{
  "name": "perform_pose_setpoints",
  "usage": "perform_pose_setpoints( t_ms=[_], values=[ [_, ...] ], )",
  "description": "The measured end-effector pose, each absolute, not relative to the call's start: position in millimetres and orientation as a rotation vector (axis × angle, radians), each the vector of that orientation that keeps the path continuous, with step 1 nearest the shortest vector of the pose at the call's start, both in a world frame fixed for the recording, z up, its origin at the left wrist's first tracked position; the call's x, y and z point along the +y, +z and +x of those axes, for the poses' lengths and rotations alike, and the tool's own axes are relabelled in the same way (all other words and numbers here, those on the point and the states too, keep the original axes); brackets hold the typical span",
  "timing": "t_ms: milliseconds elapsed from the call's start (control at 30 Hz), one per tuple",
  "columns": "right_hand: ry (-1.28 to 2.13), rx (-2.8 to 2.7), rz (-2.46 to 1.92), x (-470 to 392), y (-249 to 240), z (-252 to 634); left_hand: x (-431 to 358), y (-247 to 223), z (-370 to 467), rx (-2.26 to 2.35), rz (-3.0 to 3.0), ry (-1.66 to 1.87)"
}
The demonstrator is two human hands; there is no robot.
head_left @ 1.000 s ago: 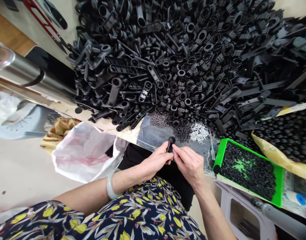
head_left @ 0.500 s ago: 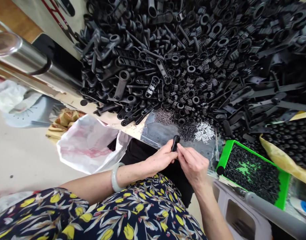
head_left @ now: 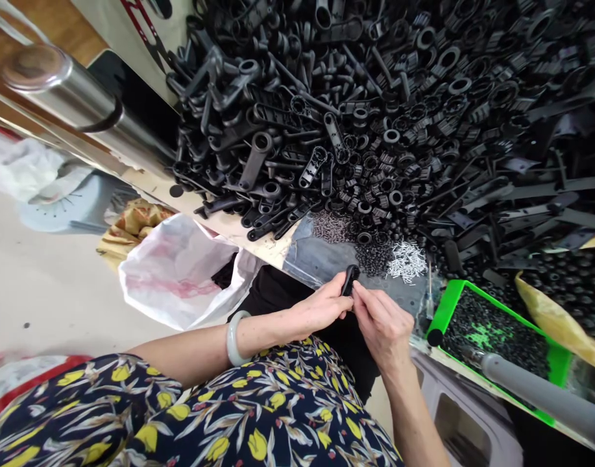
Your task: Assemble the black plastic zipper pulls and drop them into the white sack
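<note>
My left hand point(head_left: 330, 302) is closed around a black plastic crank-like part point(head_left: 349, 280), which stands up between its thumb and fingers. My right hand point(head_left: 382, 319) meets it from the right, thumb and fingertips pinched against the part's side. Anything small inside that pinch is hidden. Just beyond the hands lie a heap of small white metal pins point(head_left: 407, 263), a pile of tiny black pieces point(head_left: 374, 257) and a patch of small brownish pieces point(head_left: 331, 226). A thin screwdriver-like tool point(head_left: 429, 292) lies right of the pins.
A large heap of black plastic parts point(head_left: 258, 159) covers the table's back. A green tray point(head_left: 446, 314) of small black bits is on the right, with a grey cylindrical bar point(head_left: 531, 384) nearby. Left are a steel flask point(head_left: 68, 84) and a white plastic bag point(head_left: 156, 279).
The view has shifted, so most things appear slightly farther right. Both hands stay together on the black part, with little change in their grip.
</note>
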State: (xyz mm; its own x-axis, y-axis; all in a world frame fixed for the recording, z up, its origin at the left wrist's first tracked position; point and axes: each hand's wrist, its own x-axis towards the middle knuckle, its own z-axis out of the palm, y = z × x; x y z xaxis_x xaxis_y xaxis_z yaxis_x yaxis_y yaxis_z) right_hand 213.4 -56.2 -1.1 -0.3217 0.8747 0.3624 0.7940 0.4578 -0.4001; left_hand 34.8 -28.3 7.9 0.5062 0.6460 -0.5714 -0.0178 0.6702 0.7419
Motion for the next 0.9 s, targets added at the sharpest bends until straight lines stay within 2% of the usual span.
perform_pose_setpoints(
  t_ms=[300,900],
  values=[
    [0.317,-2.174,-1.462,-51.6,2.5,214.3,-27.9,10.4,34.6,0.966,0.74,0.456],
    [0.278,-2.433,-1.509,-26.2,23.0,215.3,-13.6,28.8,29.7,0.999,0.874,0.325]
  ],
)
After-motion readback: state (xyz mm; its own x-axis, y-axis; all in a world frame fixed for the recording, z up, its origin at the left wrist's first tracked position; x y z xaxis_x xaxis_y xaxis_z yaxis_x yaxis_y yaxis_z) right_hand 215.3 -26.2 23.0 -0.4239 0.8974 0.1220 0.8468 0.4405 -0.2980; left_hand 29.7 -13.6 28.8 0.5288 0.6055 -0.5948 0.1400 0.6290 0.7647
